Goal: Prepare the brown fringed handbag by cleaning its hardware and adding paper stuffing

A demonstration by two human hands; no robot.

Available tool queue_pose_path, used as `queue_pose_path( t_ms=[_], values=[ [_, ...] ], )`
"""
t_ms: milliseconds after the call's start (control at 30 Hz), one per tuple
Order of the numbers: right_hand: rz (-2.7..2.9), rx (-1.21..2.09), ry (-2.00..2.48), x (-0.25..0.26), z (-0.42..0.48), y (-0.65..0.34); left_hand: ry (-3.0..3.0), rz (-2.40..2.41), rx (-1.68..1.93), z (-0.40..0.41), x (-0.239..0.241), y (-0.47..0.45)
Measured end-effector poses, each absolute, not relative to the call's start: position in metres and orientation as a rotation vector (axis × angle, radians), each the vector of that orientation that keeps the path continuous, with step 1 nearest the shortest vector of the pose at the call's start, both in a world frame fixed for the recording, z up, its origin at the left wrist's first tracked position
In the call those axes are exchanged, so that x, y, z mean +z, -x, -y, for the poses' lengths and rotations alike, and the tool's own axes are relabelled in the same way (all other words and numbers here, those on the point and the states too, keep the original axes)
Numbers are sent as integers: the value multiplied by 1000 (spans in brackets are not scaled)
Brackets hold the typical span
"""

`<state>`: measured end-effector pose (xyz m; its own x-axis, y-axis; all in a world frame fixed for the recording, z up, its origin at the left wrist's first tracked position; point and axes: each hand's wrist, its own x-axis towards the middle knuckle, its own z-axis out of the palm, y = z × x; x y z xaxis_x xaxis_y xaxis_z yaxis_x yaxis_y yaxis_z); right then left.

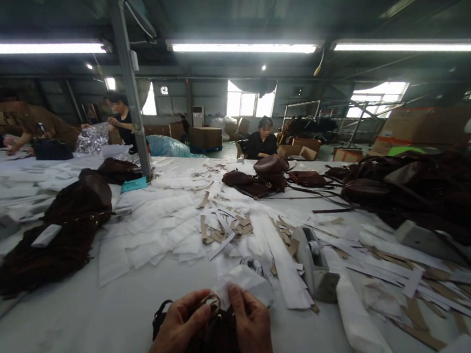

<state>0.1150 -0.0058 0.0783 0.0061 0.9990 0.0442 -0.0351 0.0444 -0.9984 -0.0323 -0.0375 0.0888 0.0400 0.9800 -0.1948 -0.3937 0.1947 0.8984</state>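
Observation:
My left hand [176, 330] and my right hand [252, 327] sit close together at the bottom middle, both gripping a dark brown bag [210, 347] that lies on the white table [88, 329]. Left thumb and fingers pinch the bag beside a brass metal ring [212, 300] at its top. My right hand's fingers press a piece of white tissue paper [244, 282] against that ring. A thin dark strap [160, 314] loops out to the left of the bag.
White paper sheets [158, 231] and brown card strips [223, 229] litter the table. A grey tape dispenser [313, 263] stands right of my hands. Heaps of brown bags lie left [60, 228] and right [416, 189]. Several people work at the far side. A steel post [130, 87] rises from the table.

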Motion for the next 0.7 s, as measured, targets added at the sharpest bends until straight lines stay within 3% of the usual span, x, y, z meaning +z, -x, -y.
queue_pose_path(
  t_ms=[500, 700],
  values=[
    [1191, 1241, 1170, 76, 8, -113, -1117, -1288, 1221, 31, 76, 35],
    [1370, 1020, 1270, 79, 8, -102, -1072, -1343, 1290, 33, 81, 30]
  ],
)
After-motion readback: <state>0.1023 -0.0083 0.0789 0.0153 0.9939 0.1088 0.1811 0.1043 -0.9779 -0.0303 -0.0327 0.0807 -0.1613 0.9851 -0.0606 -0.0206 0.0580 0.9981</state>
